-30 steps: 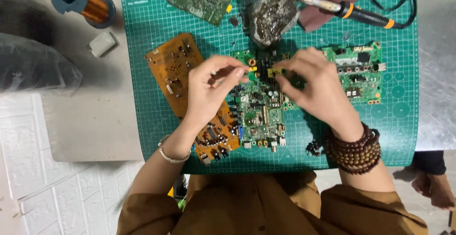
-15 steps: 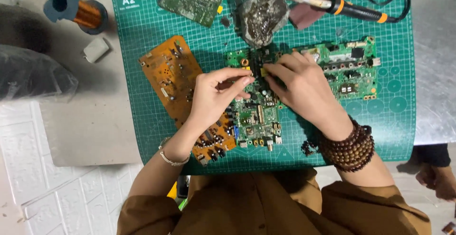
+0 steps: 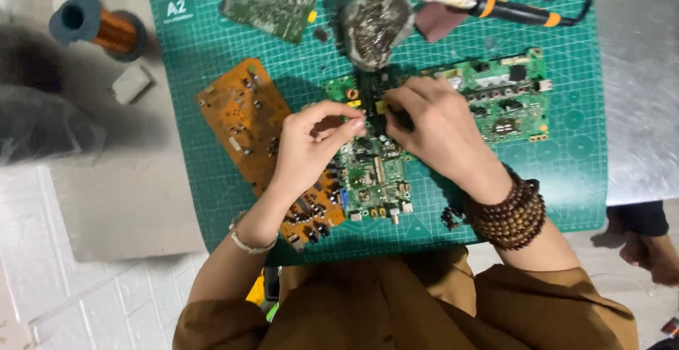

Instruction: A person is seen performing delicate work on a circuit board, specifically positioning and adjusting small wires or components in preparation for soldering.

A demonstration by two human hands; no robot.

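A green circuit board [image 3: 375, 177] lies in the middle of a green cutting mat [image 3: 191, 60]. My left hand [image 3: 311, 148] hovers over the board's left side, thumb and forefinger pinched together; whether anything small sits in the pinch is too small to tell. My right hand [image 3: 435, 131], with a brown bead bracelet [image 3: 511, 212] on its wrist, bends its fingertips down onto the board's upper part, gripping it beside small yellow parts. Both sets of fingertips nearly meet there.
An orange board [image 3: 237, 113] lies left of my hands, another green board [image 3: 513, 95] right, a third [image 3: 272, 0] at the top. Beyond them are a soldering iron [image 3: 495, 5], a metal wool ball [image 3: 375, 21], a copper wire spool [image 3: 99, 28] and a white block [image 3: 131, 83]. Another person's hand [image 3: 651, 251] is at the lower right.
My two hands have drawn closer together over the upper part of the middle board. The view has shifted slightly; the boards and tools lie as before.
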